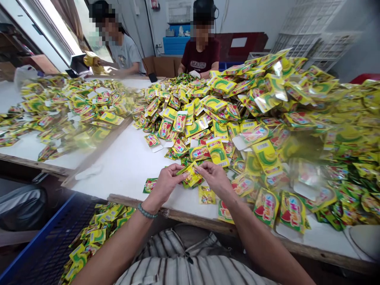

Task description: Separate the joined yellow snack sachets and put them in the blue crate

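Both hands meet over the front part of the white table (118, 158), pinching one small yellow-green packet (192, 175) between them. My left hand (169, 182) grips the packet's left side with thumb and fingers, and a beaded bracelet is on that wrist. From the other side, my right hand (214, 177) pinches its upper right corner. Below the right hand lies a small clear-and-yellow sachet (207, 195). A green packet (150, 185) lies flat left of my left hand. Just beyond my fingers, a yellow box-like packet with a green swirl (218, 152) rests on the heap.
A big heap of yellow packets (208, 103) spreads across the table and rises at the right. Another pile (86, 99) covers the left table. Below left, a blue crate (56, 233) holds more packets. Two people (199, 55) work at the far side. White baskets (308, 23) stand behind.
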Motion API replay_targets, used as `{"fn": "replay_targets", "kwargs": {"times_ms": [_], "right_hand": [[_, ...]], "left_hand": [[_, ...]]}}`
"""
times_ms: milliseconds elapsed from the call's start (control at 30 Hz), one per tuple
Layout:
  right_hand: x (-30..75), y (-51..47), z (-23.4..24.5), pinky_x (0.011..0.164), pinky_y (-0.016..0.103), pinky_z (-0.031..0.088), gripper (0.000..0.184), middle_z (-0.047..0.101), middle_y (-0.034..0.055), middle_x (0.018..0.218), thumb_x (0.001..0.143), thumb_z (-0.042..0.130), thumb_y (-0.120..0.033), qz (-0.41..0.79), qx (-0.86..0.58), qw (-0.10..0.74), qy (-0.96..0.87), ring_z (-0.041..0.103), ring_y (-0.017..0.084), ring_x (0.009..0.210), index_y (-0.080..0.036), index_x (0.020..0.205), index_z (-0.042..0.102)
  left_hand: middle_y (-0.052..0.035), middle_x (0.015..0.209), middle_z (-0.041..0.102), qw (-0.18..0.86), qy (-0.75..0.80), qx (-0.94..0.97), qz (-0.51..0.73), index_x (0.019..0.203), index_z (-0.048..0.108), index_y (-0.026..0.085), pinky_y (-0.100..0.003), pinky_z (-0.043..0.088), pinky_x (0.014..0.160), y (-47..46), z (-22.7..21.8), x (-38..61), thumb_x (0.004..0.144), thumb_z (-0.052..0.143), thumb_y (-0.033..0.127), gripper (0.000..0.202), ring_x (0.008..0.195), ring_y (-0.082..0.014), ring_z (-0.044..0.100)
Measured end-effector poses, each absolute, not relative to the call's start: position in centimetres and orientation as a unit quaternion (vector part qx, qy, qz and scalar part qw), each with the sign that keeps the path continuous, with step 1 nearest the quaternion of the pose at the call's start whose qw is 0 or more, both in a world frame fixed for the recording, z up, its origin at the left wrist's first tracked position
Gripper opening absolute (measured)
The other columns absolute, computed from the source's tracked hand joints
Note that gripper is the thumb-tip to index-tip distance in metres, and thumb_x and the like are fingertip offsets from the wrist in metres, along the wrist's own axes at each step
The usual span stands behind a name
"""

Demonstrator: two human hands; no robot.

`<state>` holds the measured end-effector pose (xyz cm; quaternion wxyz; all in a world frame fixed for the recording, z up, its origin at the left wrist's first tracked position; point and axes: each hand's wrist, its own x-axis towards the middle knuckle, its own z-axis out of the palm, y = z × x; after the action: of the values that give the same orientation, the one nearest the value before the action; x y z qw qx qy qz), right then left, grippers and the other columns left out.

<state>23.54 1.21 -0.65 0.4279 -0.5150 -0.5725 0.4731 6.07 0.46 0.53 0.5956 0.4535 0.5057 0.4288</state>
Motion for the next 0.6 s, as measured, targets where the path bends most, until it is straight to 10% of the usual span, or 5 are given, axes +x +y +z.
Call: {"fn": "replay_targets", "kwargs": {"times_ms": [233, 400, 600], "right_hand": [[25.6, 0.8, 1.2, 0.053, 0.023, 0.036, 0.035, 0.052, -0.0028, 0.061, 0.079, 0.061, -0.049, 0.397, -0.536, 0.380, -0.640, 0.046, 0.012, 0.059, -0.017, 0.066, 0.056], [28.8, 1.9, 1.5, 0.076, 0.031, 0.047, 0.030, 0.067, 0.0070, 0.090, 0.083, 0.057, -0.044, 0.261, -0.622, 0.486, -0.556, 0.059, 0.020, 0.083, -0.017, 0.095, 0.062], [29.3, 2.4, 1.0, 0.096, 0.040, 0.041, 0.022, 0.063, 0.0130, 0.116, 0.075, 0.068, -0.028, 0.221, -0.633, 0.389, -0.632, 0.056, 0.027, 0.111, -0.017, 0.093, 0.068]], "left_hand": [[0.0018, 0.067, 0.064, 0.635, 0.483, 0.458, 0.392, 0.083, 0.059, 0.016, -0.023, 0.045, 0.057, 1.6, 1.5, 8.2, 0.058, 0.082, 0.037, 0.040, 0.058, -0.0113, 0.057], [-0.0061, 0.077, 0.070, 0.641, 0.489, 0.447, 0.386, 0.085, 0.058, 0.014, -0.027, 0.048, 0.065, 2.8, 2.5, 9.6, 0.062, 0.078, 0.046, 0.044, 0.067, -0.0155, 0.065], [-0.0118, 0.103, 0.070, 0.644, 0.498, 0.436, 0.383, 0.104, 0.064, 0.014, -0.032, 0.049, 0.080, 3.0, 1.4, 10.8, 0.070, 0.071, 0.056, 0.054, 0.089, -0.0198, 0.066]]}}
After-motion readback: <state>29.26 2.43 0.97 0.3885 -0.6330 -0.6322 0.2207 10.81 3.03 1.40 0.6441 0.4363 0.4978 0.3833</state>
